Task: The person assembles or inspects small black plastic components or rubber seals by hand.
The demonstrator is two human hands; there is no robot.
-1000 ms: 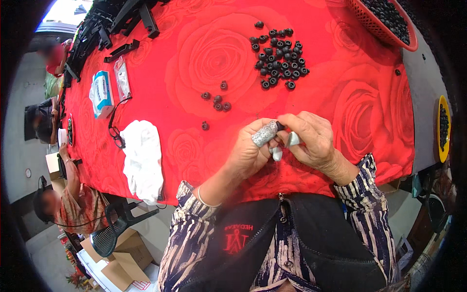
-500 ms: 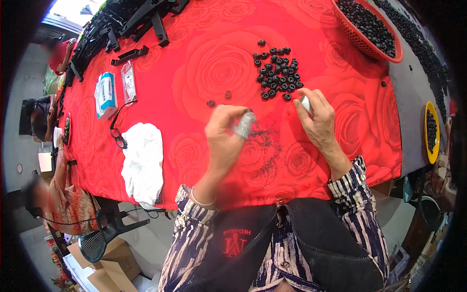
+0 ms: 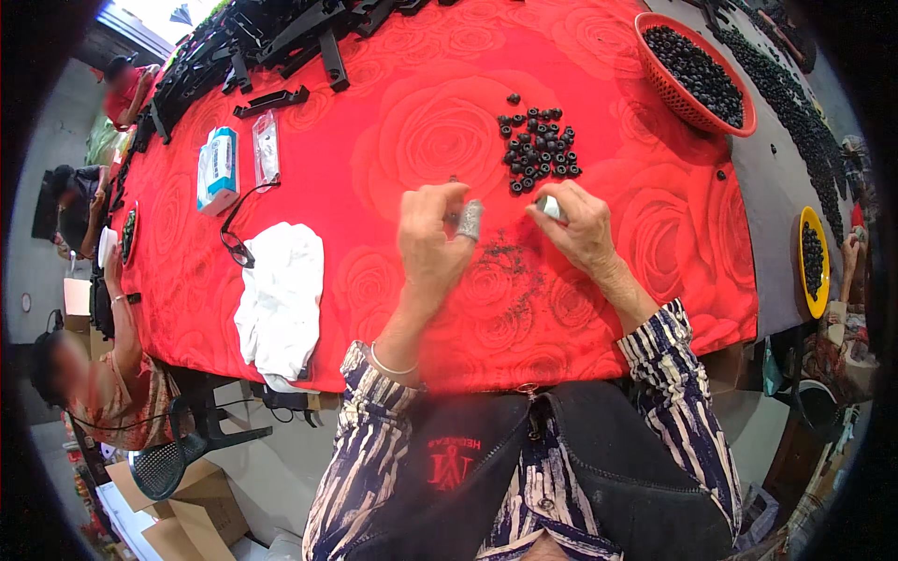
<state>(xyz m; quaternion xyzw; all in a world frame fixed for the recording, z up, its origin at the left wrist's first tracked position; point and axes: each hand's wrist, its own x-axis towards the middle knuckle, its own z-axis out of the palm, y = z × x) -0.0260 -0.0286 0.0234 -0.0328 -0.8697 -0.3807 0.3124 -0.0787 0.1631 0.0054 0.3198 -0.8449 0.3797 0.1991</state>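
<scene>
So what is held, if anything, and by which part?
Cannot be told: the left hand shows a grey cover and the right hand something pale; any piece gripped is too unclear.

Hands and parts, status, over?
Left hand above red cloth, hold unclear. Right hand near clustered black parts, hold also unclear. Dark crumbs scattered between the two.
</scene>
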